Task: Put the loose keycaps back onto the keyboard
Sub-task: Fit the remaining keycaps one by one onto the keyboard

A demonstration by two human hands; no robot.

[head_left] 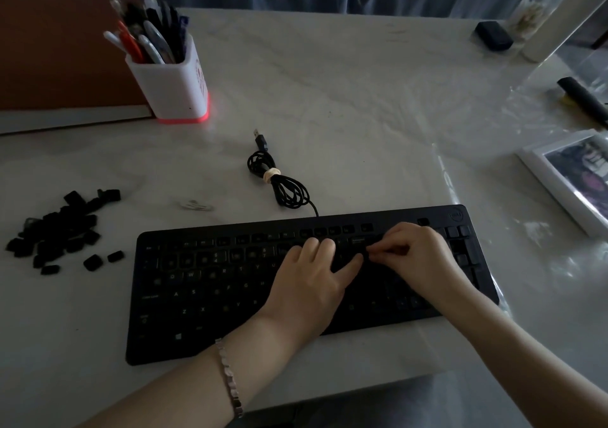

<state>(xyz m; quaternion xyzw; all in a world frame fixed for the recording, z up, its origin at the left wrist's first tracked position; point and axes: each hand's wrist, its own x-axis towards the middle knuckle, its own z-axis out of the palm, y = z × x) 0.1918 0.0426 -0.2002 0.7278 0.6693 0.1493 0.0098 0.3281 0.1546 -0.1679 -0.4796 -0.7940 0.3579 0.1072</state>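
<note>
A black keyboard (210, 296) lies on the pale table in front of me. Several loose black keycaps (62, 227) sit in a heap to its left. My left hand (312, 279) rests flat on the middle of the keyboard, fingers spread over the keys. My right hand (414, 256) is over the right part of the main key block, thumb and fingers pinched together at a spot near the top rows. The dim light hides whether a keycap is between those fingertips. Most keys on the left half look seated.
The keyboard's coiled cable (279, 181) with its USB plug lies behind it. A white pen holder (171, 75) stands at the back left beside a brown folder (56, 52). A white framed picture (575, 177) lies at the right. The table's front edge is close below the keyboard.
</note>
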